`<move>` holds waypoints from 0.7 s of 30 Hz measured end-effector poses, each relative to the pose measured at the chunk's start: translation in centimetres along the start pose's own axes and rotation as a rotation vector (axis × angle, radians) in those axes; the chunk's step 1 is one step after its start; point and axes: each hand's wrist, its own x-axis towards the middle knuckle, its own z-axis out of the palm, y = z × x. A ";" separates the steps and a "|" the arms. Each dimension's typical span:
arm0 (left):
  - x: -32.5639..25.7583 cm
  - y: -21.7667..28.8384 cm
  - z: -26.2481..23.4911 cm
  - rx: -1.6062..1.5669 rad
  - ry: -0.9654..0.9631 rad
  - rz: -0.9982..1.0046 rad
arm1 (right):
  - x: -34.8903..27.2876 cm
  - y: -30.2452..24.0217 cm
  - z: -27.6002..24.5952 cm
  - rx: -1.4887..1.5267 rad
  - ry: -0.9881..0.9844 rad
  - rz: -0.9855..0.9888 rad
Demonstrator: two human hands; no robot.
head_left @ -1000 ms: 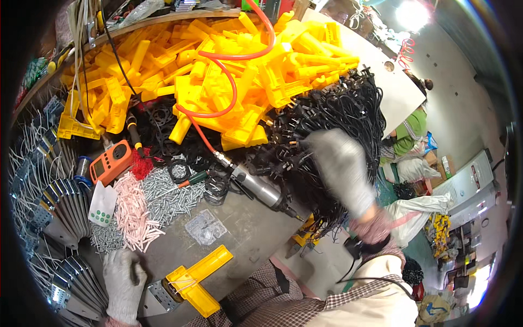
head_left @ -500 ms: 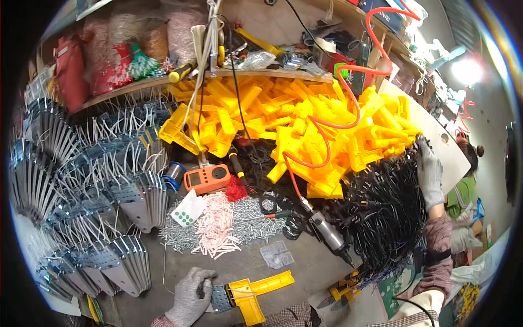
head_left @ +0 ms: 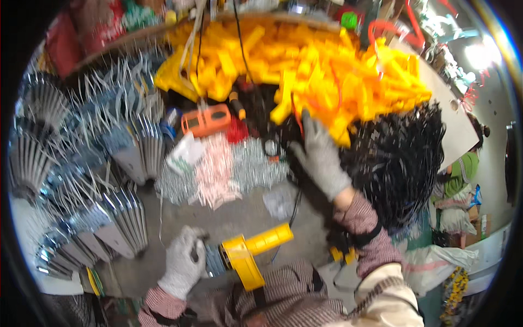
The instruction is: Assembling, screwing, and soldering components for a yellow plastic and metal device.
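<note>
My left hand (head_left: 184, 262), in a grey glove, has its fingers curled at the edge of a blue-grey metal plate (head_left: 216, 260). That plate joins a yellow plastic part (head_left: 246, 260) with two arms, which lies at the table's near edge by my lap. The contact between fingers and plate is partly hidden. My right hand (head_left: 321, 158), also gloved, reaches over the middle of the table with thumb and fingers apart. Its fingertips are at the red air hose (head_left: 299, 121), below the yellow pile. The power screwdriver seen earlier is hidden around that hand.
Yellow plastic parts (head_left: 316, 71) are heaped at the back, black cords (head_left: 403, 163) at the right. Metal plates with white wires (head_left: 114, 218) crowd the left. Screws (head_left: 259, 169), pink sleeves (head_left: 215, 174) and an orange meter (head_left: 206, 120) lie mid-table. A person in green (head_left: 463, 174) is beyond.
My right hand has moved from the black cords at the right edge to the middle of the table. The whole view has shifted; my left hand stays beside the metal plate.
</note>
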 end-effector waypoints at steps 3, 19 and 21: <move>-0.9 -0.5 0.1 0.024 0.059 -0.019 | -1.3 0.8 -4.0 0.220 -0.011 -0.149; 2.8 4.9 -3.8 -0.569 -0.014 -0.073 | -5.4 -3.4 -7.2 1.080 -0.585 -0.071; 5.6 5.2 -3.2 -0.779 -0.258 -0.147 | -4.8 -5.7 -3.6 0.957 -0.638 -0.238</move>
